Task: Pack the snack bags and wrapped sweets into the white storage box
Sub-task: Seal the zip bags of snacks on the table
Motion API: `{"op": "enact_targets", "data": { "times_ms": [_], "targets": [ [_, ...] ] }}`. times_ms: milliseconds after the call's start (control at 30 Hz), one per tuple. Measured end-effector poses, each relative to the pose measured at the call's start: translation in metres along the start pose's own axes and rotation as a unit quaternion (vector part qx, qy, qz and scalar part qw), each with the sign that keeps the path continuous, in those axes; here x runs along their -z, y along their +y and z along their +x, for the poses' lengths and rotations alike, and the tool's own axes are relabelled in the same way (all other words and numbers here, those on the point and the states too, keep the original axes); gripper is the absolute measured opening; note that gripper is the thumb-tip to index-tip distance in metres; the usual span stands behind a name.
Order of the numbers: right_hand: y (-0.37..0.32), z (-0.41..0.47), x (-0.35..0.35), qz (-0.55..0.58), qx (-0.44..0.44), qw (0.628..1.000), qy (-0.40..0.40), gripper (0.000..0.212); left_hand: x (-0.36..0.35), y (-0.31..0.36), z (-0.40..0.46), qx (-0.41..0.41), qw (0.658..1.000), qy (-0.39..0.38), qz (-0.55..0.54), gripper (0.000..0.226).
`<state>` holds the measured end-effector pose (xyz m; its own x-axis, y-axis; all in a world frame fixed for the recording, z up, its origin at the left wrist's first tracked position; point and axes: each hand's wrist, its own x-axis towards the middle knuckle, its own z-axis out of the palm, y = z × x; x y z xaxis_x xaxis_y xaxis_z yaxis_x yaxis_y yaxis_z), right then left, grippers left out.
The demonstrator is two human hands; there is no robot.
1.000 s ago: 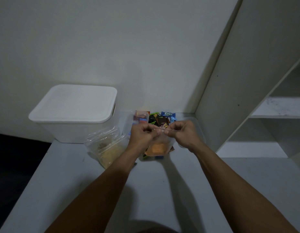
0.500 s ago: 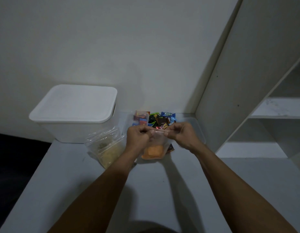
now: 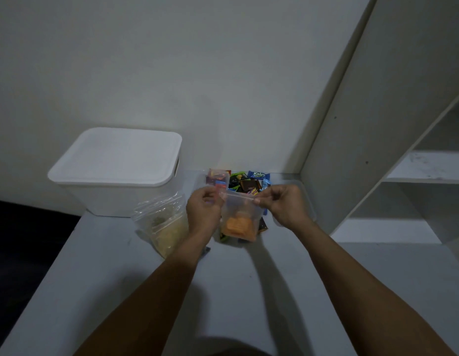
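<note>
Both hands are up at the top edge of a small clear zip bag (image 3: 240,214), and this looks like the sealing step before any packing starts. The left hand (image 3: 204,210) pinches the left end of the zip strip, fingers curled in tight; the right hand (image 3: 282,205) pinches the right end, thumb and forefinger closed on the plastic. The bag hangs between them just above the grey tabletop (image 3: 223,291), with flat orange snacks slumped at its bottom.

The white storage box (image 3: 115,173) sits at the back left, well apart from the bag, and its lid is on. So nothing can go in yet, by my reading. The next move calls for finishing the seal, then freeing a hand to lift that lid.

Textures now. The bag is thin, soft, see-through film that creases easily. Just left of the left wrist lies another clear bag (image 3: 163,224), crumpled and glossy, holding pale yellowish snacks. Behind the hands, a heap of wrapped sweets (image 3: 249,182) shows shiny foil in blue, green, brown and red. The box is smooth matte plastic, rounded at the corners, with a slot handle in its side.
</note>
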<state>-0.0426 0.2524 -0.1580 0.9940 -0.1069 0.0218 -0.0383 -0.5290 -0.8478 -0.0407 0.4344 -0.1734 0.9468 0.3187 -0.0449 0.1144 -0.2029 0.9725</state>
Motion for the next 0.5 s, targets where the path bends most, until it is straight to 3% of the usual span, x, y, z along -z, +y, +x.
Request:
{"op": "enact_targets", "data": {
  "times_ms": [67, 167, 267, 500],
  "targets": [
    [0.002, -0.002, -0.004, 0.005, 0.000, 1.000, 0.020, 0.033, -0.002, 0.002, -0.007, 0.017, 0.998, 0.052, 0.028, 0.021],
    [0.001, -0.007, -0.008, 0.017, 0.014, 0.999, 0.041, 0.015, -0.007, 0.006, -0.011, 0.104, 0.994, -0.018, -0.024, 0.034],
    [-0.002, -0.012, -0.011, 0.028, 0.033, 0.998, 0.043, 0.008, -0.010, 0.015, -0.012, 0.183, 0.976, -0.073, -0.098, 0.032],
    [0.001, -0.020, -0.014, 0.021, 0.062, 0.997, 0.044, 0.012, -0.002, 0.012, -0.011, 0.203, 0.965, -0.095, -0.139, 0.012]
  ]
}}
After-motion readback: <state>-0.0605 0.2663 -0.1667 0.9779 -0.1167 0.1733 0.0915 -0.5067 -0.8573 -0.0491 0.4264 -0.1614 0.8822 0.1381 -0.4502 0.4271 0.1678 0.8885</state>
